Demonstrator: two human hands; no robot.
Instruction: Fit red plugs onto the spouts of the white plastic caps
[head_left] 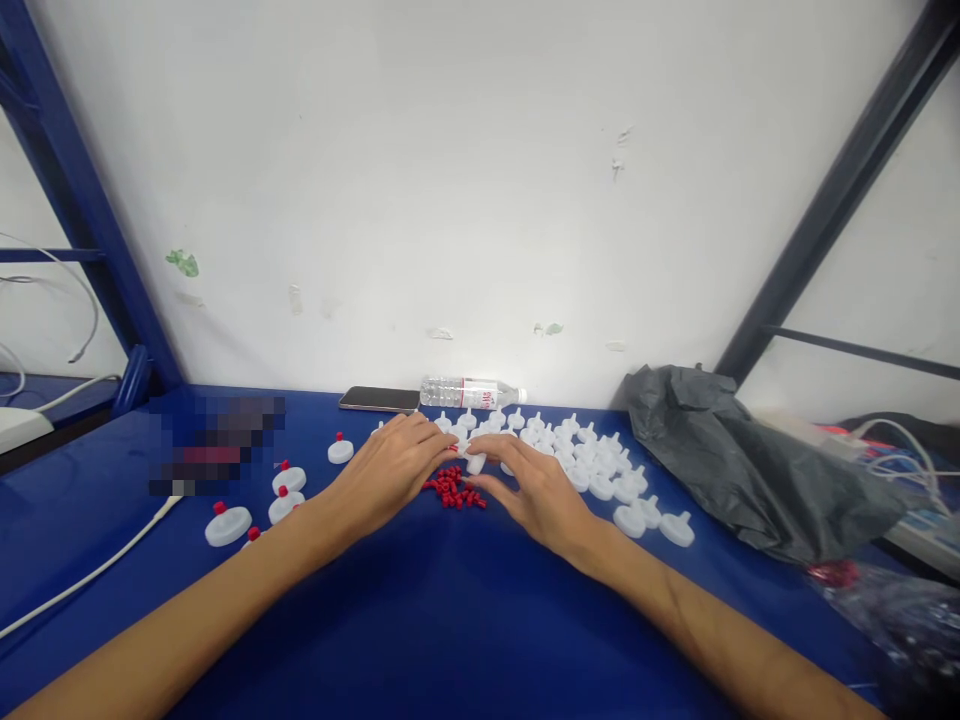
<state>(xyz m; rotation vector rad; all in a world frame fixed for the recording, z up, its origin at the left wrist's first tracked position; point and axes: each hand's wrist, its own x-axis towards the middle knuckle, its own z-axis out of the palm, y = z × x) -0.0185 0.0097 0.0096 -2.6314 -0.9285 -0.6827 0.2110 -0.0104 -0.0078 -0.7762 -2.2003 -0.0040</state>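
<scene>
Over the middle of the blue table, my two hands meet fingertip to fingertip. My right hand (540, 490) is closed on a white nozzle cap (475, 464), tilted between thumb and fingers. My left hand (401, 460) is closed, with a bit of red, apparently a small red cap (453, 449), at its fingertips. Just below lies a pile of small red caps (452, 490). Many white nozzle caps (600, 484) stand spout-up behind and right of my right hand. Left of my left hand sit several white caps with red tips, one white cap (228, 526) nearest the front.
A phone (379, 399) and a clear plastic bottle (472, 392) lie along the white wall. A dark grey plastic bag (735, 460) covers the right side, with a clear bag (892, 610) before it. A white cable (97, 570) crosses the left side of the blue table (450, 620).
</scene>
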